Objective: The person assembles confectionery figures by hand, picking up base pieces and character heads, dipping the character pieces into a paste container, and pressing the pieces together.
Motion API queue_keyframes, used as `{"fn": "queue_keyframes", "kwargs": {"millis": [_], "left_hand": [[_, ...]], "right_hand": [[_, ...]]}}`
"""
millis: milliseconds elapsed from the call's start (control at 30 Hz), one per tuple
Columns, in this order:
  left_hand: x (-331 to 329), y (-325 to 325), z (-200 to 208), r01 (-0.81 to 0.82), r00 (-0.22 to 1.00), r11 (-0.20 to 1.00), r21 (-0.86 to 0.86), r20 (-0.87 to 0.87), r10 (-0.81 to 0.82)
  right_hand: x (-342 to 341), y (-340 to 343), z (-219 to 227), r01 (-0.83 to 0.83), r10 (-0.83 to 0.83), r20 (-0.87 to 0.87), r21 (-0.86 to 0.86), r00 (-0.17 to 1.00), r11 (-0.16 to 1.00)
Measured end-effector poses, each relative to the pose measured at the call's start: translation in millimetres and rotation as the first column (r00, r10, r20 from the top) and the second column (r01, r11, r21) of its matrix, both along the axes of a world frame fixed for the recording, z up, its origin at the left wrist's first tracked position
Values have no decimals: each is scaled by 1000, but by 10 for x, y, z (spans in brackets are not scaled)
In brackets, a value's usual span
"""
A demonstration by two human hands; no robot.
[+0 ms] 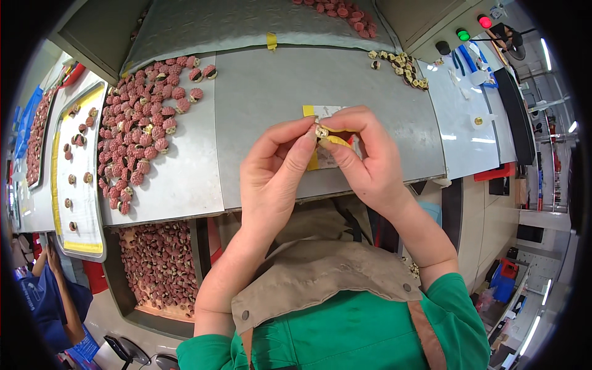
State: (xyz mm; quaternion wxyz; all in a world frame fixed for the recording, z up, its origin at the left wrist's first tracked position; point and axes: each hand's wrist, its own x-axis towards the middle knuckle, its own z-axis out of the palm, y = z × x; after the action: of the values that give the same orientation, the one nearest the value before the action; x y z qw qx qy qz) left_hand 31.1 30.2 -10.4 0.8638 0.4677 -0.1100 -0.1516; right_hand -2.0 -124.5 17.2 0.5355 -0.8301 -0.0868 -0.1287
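Close together above the middle of the grey worktable, my two hands meet at a small cream-and-dark piece (321, 132). My left hand (271, 169) pinches it between thumb and fingers. My right hand (373, 157) is closed with its fingertips at the same piece, around a thin yellow item (337, 140) whose kind I cannot make out. Beneath the hands lies a pale card with yellow edging (310, 111), partly covered by them. To the left spreads a large heap of pink bumpy pieces (139, 117) with cream-and-dark undersides.
Small cream-and-dark pieces (407, 68) lie at the far right. A white-lined tray (80, 160) at left holds several scattered pieces. An open drawer (160, 265) full of pink pieces sits below the table edge. Another person's arm (65, 287) shows at lower left.
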Motion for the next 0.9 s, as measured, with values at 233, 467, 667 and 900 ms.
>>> {"fn": "queue_keyframes", "kwargs": {"millis": [233,467,667,900], "left_hand": [[-20,-20,150,136,987,989,-48,-83,-140],[-58,-118,85,100,990,981,165,84,-115],[-28,-73,58,90,994,990,113,56,-96],[664,954,231,-637,697,524,564,712,81]], "right_hand": [[46,-176,128,-85,160,175,-372,972,924],[47,-143,45,-74,119,171,-247,978,966],[74,-73,7,25,57,218,-355,974,935],[-334,-554,132,133,-118,60,-419,991,898]]}}
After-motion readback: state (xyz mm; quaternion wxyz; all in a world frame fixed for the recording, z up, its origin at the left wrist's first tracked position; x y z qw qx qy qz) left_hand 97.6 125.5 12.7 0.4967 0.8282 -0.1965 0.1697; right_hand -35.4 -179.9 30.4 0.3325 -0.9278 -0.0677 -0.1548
